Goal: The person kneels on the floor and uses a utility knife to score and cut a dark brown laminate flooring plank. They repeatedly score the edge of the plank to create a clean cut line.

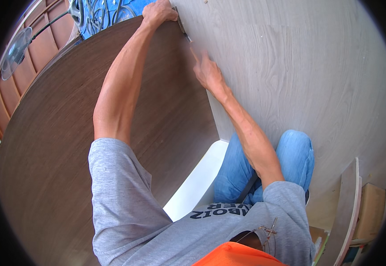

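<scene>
A large dark brown wood-grain panel (166, 84) stands on the left, meeting a pale grey wood-grain surface (286, 66). My left hand (159, 13) is closed over the panel's far top corner, its fingertips partly hidden. Beside those fingers, a narrow metal piece (180, 21) lies along the panel's edge. My right hand (210, 74), smeared by motion, is closed around a slim tool with an orange-brown handle (194, 52). Its thin tip points toward the metal piece; the exact kind of tool is too blurred to tell.
White board (197, 177) shows between the brown panel and my bent knees in jeans (295, 153). Boards (344, 208) and a cardboard box (370, 208) stand at the lower right. Beyond the panel are a fan (16, 53) and cables (106, 13) on blue sheeting.
</scene>
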The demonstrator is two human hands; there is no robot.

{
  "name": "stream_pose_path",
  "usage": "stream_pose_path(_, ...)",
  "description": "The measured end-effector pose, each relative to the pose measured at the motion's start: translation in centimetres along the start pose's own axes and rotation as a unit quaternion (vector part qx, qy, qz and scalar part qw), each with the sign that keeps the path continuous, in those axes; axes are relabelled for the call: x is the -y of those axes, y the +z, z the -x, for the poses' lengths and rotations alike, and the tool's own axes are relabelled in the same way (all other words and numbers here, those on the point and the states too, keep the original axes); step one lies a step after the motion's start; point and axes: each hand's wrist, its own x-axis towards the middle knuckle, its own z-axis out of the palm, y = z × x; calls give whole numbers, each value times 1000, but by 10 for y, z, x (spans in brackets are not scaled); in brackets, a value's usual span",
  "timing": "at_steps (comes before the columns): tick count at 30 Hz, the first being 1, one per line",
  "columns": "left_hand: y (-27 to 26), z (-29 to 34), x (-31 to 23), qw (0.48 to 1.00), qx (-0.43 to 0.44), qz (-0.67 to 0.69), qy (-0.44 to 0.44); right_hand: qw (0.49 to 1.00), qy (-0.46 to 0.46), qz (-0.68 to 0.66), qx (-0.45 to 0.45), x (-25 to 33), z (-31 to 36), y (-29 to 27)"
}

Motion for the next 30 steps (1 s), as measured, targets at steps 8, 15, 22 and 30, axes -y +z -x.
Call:
stream_pose_path(8, 1, -2, 0, 1000, 16, -7, -9, 1000, 15, -20, 2, -7, 1, 5)
stream_pose_path(15, -5, 2, 0, 999, 49, 0, 13, 998, 54, 5, 28, -16, 25, 14)
stream_pose_path(22, -3, 6, -5, 995, 79, -50, -38, 992, 110, -31, 57, -13, 42, 6)
stream_pose_path(30, -8, -1, -5, 1000, 5, 1, 23, 987, 120, -102, 9, -7, 26, -24)
